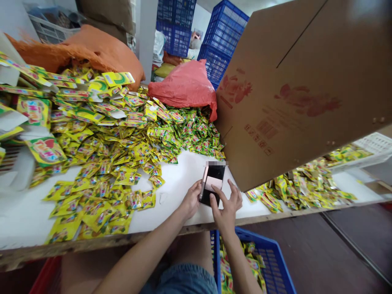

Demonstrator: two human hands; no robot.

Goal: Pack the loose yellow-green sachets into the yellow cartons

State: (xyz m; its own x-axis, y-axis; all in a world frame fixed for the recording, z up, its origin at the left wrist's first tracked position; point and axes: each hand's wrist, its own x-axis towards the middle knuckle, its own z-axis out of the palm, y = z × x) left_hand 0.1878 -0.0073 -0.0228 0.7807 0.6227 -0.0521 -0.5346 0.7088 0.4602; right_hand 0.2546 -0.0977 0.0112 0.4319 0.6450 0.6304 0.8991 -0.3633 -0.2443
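Observation:
A smartphone (212, 183) is held over the front of the white table (174, 183). My left hand (192, 199) is closed around its left edge. With thumb and index finger extended, my right hand (227, 206) touches the screen, its other fingers spread beyond the phone's right side. Dark bands and a pale strip show on the screen; its top edge is blurred out. Left of the phone lies a broad heap of small yellow candy packets (101, 200). Flat yellow-green boxes (45, 151) are piled behind and beside them.
A large cardboard box (275, 102) stands tilted at the right, with more packets (300, 183) beside it. An orange sack (104, 49) and a red sack (186, 87) spill packets at the back. A blue crate (272, 253) holding packets sits below the table edge. Blue crates (225, 32) are stacked behind.

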